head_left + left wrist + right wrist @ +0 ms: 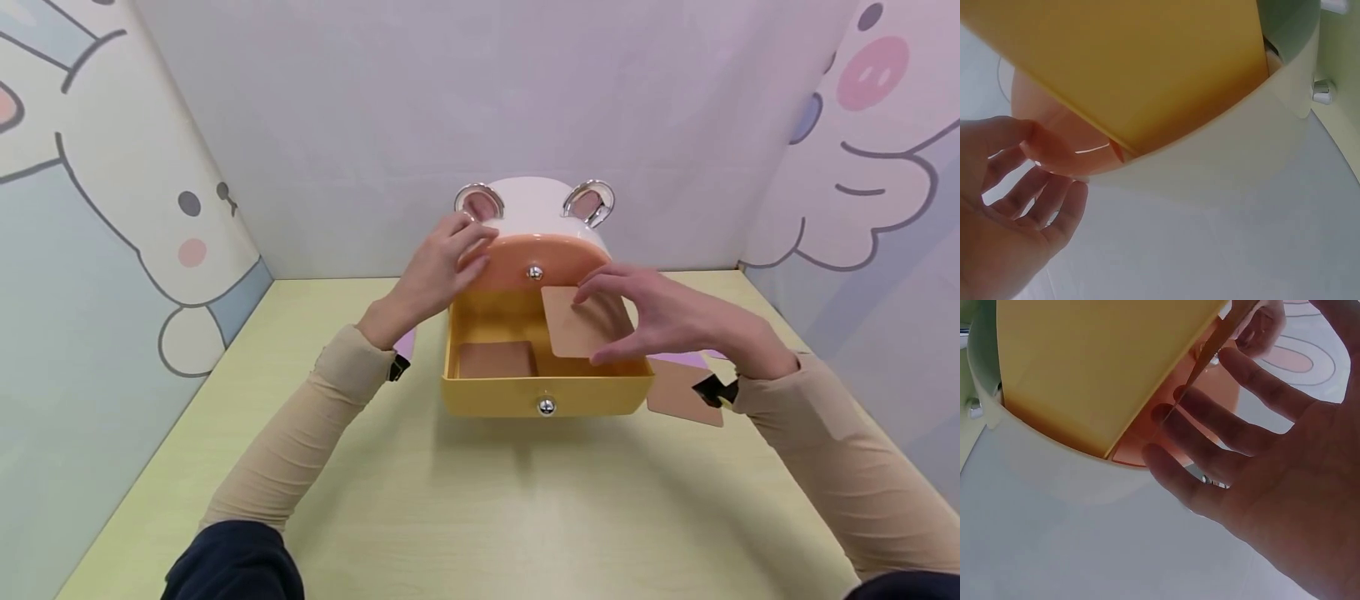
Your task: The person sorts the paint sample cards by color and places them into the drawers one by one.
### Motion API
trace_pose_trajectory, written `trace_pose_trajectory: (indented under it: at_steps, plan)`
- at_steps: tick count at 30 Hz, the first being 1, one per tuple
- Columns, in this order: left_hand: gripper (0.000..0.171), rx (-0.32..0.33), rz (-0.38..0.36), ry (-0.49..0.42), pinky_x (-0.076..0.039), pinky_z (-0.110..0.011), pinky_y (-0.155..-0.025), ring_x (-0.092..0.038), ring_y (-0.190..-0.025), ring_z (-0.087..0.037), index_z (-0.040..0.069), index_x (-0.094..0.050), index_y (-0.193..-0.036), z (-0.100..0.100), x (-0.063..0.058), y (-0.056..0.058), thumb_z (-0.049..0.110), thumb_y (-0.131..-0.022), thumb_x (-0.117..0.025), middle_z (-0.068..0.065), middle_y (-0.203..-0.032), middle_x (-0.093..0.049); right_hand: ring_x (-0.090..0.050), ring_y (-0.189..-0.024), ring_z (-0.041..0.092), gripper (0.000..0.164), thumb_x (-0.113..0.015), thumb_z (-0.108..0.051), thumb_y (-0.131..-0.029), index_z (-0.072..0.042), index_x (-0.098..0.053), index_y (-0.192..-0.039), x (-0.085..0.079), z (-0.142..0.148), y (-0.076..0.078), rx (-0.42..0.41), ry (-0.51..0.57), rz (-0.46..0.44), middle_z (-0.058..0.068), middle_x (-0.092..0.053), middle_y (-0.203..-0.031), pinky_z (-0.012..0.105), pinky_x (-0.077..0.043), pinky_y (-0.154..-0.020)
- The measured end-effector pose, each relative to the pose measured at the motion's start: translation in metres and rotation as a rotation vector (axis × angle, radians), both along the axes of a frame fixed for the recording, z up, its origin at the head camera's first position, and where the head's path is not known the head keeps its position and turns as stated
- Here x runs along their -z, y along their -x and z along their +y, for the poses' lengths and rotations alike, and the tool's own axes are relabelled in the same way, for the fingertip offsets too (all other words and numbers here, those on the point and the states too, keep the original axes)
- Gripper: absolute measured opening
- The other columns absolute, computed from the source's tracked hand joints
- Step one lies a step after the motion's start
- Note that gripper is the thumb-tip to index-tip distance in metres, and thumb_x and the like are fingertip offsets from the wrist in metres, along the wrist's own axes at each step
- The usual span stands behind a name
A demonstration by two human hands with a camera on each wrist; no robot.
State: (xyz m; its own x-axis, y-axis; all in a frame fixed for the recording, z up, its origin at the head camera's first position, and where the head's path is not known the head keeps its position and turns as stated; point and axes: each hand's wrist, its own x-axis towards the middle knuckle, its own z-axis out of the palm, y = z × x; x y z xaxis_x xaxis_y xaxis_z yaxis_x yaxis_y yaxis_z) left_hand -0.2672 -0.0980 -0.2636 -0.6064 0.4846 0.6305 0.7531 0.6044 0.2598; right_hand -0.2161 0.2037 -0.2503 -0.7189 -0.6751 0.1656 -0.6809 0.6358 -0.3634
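Observation:
A small cabinet with a white shell (pixel 536 204), an orange upper front (pixel 510 254) and two silver-rimmed ears stands on the table. Its yellow lower drawer (pixel 480 398) is pulled out, and a brown card (pixel 495 360) lies inside at the left. My left hand (pixel 438 267) grips the cabinet's upper left edge, thumb at the orange front, fingers round the shell's side. Over the drawer's right half, my right hand (pixel 660 312) holds a tilted brown square card (pixel 573 325) by its edges between thumb and fingers. The right wrist view shows this card edge-on.
Right of the drawer, another brown card (pixel 682 396) lies on the table (pixel 525 517), with a purple card (pixel 681 359) partly visible behind it. A purple piece (pixel 406 343) shows beside the left wrist. Printed walls (pixel 862 167) enclose the back and sides.

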Motion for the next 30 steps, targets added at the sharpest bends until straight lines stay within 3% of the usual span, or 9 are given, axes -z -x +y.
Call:
trace_pose_trajectory:
  at_steps: [6,11,14,20,23,27,30]
  plan:
    - [0.025,0.001,-0.003,-0.004,-0.044,-0.037,-0.085,-0.048,-0.098,-0.027,0.004,-0.065,-0.115,-0.001,0.001,-0.001,0.011,-0.091,-0.065,-0.015,-0.104,-0.055,-0.051,-0.119,0.016,0.057,-0.081,-0.050,-0.072,-0.020,-0.062,-0.117,0.008,-0.002,-0.001,0.025,0.026,-0.017,-0.007,-0.059,-0.123,0.042,-0.040,-0.103]
    - [0.025,0.014,0.012,-0.019,-0.044,-0.037,-0.085,-0.048,-0.098,-0.027,0.004,-0.065,-0.115,-0.002,0.000,-0.001,0.010,-0.091,-0.065,-0.014,-0.103,-0.055,-0.059,-0.110,0.020,0.035,-0.075,-0.031,-0.084,-0.017,-0.065,-0.115,0.014,0.021,-0.002,0.129,0.106,0.054,-0.001,-0.067,-0.116,0.043,-0.046,-0.094]
    - [0.025,0.013,0.010,-0.019,-0.044,-0.036,-0.085,-0.048,-0.098,-0.027,0.004,-0.065,-0.115,-0.002,0.000,-0.002,0.010,-0.091,-0.066,-0.014,-0.103,-0.055,-0.061,-0.105,0.023,0.029,-0.071,-0.024,-0.088,-0.013,-0.066,-0.114,0.028,0.047,-0.002,0.208,0.097,0.062,0.004,-0.068,-0.113,0.044,-0.048,-0.088]
    - [0.026,0.019,0.007,-0.021,-0.044,-0.037,-0.086,-0.048,-0.099,-0.027,0.004,-0.065,-0.116,-0.003,0.002,-0.002,0.011,-0.091,-0.065,-0.014,-0.105,-0.055,-0.060,-0.100,0.032,0.044,-0.080,-0.024,-0.076,-0.005,-0.065,-0.113,0.084,0.095,0.000,0.250,-0.158,0.063,0.012,-0.068,-0.107,0.049,-0.048,-0.083]
    - [0.026,0.019,0.010,-0.024,-0.044,-0.037,-0.088,-0.048,-0.100,-0.027,0.003,-0.065,-0.116,-0.005,0.001,-0.002,0.010,-0.091,-0.065,-0.014,-0.105,-0.055,-0.054,-0.100,0.036,0.059,-0.084,-0.030,-0.067,-0.008,-0.063,-0.118,0.108,0.105,0.001,0.287,-0.281,-0.014,0.015,-0.065,-0.109,0.052,-0.045,-0.078]
    - [0.026,0.020,0.013,-0.033,-0.043,-0.037,-0.087,-0.048,-0.099,-0.027,0.003,-0.065,-0.115,-0.007,0.000,-0.002,0.009,-0.090,-0.066,-0.014,-0.104,-0.055,-0.048,-0.107,0.042,0.078,-0.089,-0.044,-0.056,-0.011,-0.059,-0.121,0.127,0.111,0.003,0.311,-0.328,-0.114,0.017,-0.060,-0.118,0.058,-0.042,-0.077]
    - [0.026,0.018,0.008,-0.035,-0.043,-0.037,-0.086,-0.048,-0.099,-0.028,0.003,-0.065,-0.115,-0.009,-0.001,-0.003,0.009,-0.090,-0.066,-0.014,-0.104,-0.055,-0.049,-0.104,0.039,0.077,-0.088,-0.047,-0.056,-0.012,-0.060,-0.117,0.133,0.112,0.007,0.283,-0.319,-0.106,0.015,-0.059,-0.115,0.057,-0.043,-0.077]
